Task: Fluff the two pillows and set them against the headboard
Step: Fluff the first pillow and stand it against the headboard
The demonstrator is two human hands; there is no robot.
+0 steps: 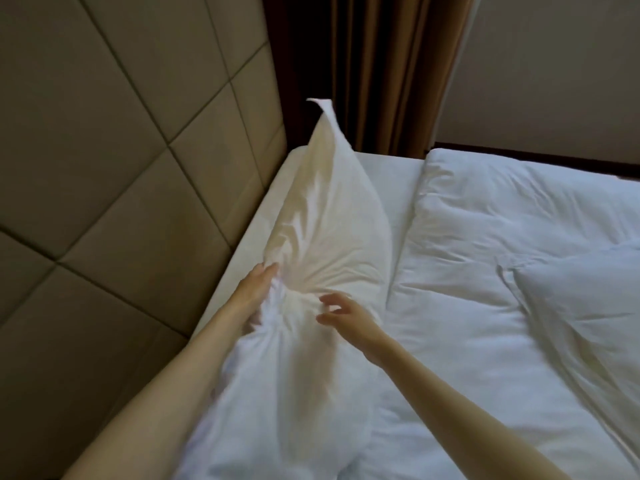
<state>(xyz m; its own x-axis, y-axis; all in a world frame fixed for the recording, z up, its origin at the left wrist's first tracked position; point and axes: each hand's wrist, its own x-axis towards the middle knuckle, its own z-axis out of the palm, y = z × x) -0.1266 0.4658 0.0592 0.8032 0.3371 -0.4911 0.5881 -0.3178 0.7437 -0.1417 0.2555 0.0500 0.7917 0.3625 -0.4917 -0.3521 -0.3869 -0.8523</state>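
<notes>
Hands are seen fluffing the first pillow [322, 237], stood on edge just beside the headboard [104, 133], the left hand [254, 289] bunching its cover, the right hand [341, 311] spread loose and touching nothing; next, a lean back against the headboard is judged needed, open bed [391, 174] beyond, second pillow [581, 306] well apart.

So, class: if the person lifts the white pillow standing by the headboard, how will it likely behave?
The pillow is probably soft and floppy: it pinches deeply where the left hand presses, and creases radiate from there. It seems light for its size, since its top corner stands up thin. It may tip if released, as it stands on edge, leaning towards the headboard.
</notes>
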